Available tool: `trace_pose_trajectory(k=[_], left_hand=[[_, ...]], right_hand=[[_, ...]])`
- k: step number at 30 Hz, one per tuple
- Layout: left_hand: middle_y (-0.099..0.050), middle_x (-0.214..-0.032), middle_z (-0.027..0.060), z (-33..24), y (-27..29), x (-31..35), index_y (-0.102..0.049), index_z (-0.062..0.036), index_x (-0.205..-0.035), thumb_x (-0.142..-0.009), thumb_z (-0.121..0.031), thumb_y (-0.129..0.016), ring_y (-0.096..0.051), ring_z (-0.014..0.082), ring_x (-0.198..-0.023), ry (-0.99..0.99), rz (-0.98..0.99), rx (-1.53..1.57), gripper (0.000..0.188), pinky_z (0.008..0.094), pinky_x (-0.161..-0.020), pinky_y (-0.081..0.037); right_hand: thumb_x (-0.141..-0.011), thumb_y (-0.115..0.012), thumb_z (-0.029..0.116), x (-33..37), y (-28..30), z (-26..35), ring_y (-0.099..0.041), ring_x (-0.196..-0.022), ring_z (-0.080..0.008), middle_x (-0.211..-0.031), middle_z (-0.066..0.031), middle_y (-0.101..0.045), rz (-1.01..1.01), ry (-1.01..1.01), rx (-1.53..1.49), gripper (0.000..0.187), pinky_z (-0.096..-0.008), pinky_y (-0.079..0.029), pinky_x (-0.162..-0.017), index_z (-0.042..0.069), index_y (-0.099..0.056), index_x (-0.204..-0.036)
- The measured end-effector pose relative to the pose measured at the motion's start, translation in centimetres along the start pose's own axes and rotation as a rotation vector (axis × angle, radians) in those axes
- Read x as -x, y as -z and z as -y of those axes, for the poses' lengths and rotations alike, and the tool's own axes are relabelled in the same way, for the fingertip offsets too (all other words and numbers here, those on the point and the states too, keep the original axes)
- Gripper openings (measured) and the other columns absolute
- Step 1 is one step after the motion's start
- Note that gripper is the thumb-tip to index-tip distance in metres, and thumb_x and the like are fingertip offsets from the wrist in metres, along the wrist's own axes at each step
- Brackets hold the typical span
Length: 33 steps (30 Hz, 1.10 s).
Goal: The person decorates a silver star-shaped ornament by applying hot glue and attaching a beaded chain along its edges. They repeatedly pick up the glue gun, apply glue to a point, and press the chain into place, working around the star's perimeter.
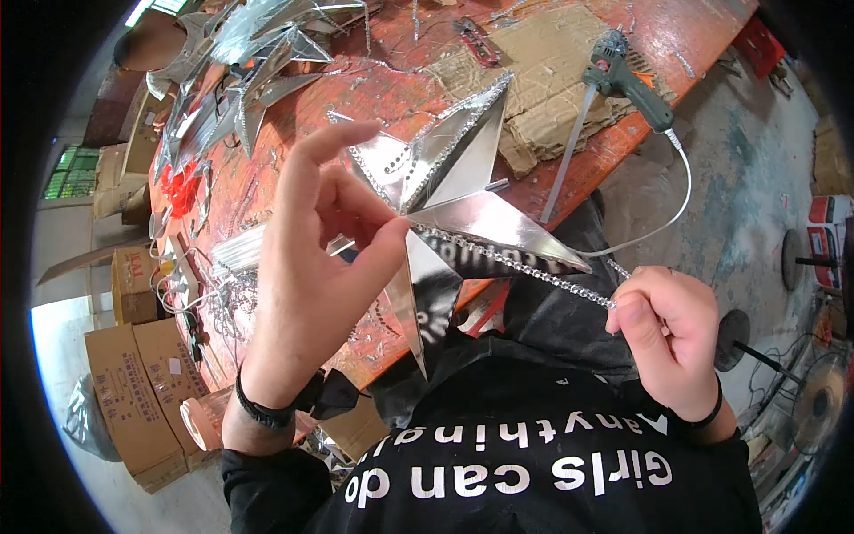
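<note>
Silver star (476, 216) | left hand (298, 258) pinching near its centre (index finger (334, 139) arched) | right hand (673, 334) curled, gripping bead chain (534, 274)

one central star (458, 214), one glue gun (623, 84)

Black shirt (534, 400) bears white lettering (507, 478); cardboard boxes (147, 369) bear print (157, 398).

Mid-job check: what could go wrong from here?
The bead chain runs from the centre of the silver star, at the fingertips of the left hand, to the right hand; too hard a pull might slip it out of either grip.
The glue gun lies near the edge of the table, its white cord looping past that edge; a snag could drag it off.
</note>
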<state>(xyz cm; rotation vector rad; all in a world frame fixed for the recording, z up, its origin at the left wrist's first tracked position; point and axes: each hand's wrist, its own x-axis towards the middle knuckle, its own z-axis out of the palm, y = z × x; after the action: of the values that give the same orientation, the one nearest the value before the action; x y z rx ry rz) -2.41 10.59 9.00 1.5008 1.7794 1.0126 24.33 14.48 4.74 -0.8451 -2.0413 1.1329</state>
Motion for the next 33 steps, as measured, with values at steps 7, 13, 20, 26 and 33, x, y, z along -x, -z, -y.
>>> trace_pose_trajectory(k=[7, 13, 20, 26, 33], left_hand=[[-0.055, -0.078, 0.0001, 0.7, -0.2, -0.3, -0.045, -0.0059, -0.131, -0.078, 0.006, -0.064, -0.058, 0.0061, -0.068, -0.003, 0.011, -0.05, 0.057, 0.0188, -0.06, -0.047], [-0.055, -0.084, 0.0009, 1.3, 0.1, -0.5, -0.046, -0.0051, -0.127, -0.081, 0.006, -0.062, -0.054, 0.0052, -0.075, -0.003, 0.041, 0.011, 0.05, 0.0194, -0.066, -0.045], [-0.062, -0.1, 0.0096, 2.6, 1.9, 0.4, -0.064, -0.0025, -0.106, -0.083, 0.007, -0.056, -0.061, 0.014, -0.085, -0.354, 0.034, -0.322, 0.027, 0.0249, -0.074, -0.048], [-0.062, -0.105, 0.0092, 3.3, 1.1, 1.2, -0.068, -0.0039, -0.108, -0.073, 0.003, -0.065, -0.063, 0.0267, -0.092, -0.597, 0.028, -0.672, 0.036, 0.036, -0.078, -0.053], [-0.062, -0.107, 0.0083, 3.5, 0.9, 1.3, -0.068, -0.004, -0.109, -0.07, -0.008, -0.076, -0.063, 0.0251, -0.094, -0.704, 0.045, -0.776, 0.04, 0.0357, -0.078, -0.054]], right_hand=[[-0.089, -0.062, 0.007, 0.0, -0.5, -0.3, -0.055, -0.05, -0.0202, -0.061, -0.0075, -0.057, -0.008, 0.039, 0.027, 0.015, -0.0289, -0.039, -0.048, -0.001, -0.061, -0.076], [-0.089, -0.062, 0.007, 0.1, -0.7, -0.7, -0.052, -0.048, -0.0184, -0.059, -0.0066, -0.054, -0.03, 0.021, 0.045, 0.014, -0.0288, -0.036, -0.047, -0.001, -0.061, -0.078], [-0.089, -0.063, 0.008, 0.2, -1.0, -1.1, -0.049, -0.047, -0.0173, -0.059, -0.0067, -0.053, -0.043, -0.03, 0.05, 0.013, -0.0288, -0.034, -0.046, -0.001, -0.062, -0.079], [-0.087, -0.065, 0.006, 0.2, -1.1, -1.3, -0.05, -0.048, -0.0172, -0.06, -0.0071, -0.054, -0.07, 0.021, 0.086, 0.011, -0.0289, -0.035, -0.046, -0.001, -0.061, -0.078], [-0.085, -0.067, 0.005, 0.7, -1.2, -1.5, -0.05, -0.048, -0.017, -0.059, -0.007, -0.055, -0.078, -0.039, 0.077, 0.013, -0.0283, -0.035, -0.046, -0.001, -0.061, -0.075]])
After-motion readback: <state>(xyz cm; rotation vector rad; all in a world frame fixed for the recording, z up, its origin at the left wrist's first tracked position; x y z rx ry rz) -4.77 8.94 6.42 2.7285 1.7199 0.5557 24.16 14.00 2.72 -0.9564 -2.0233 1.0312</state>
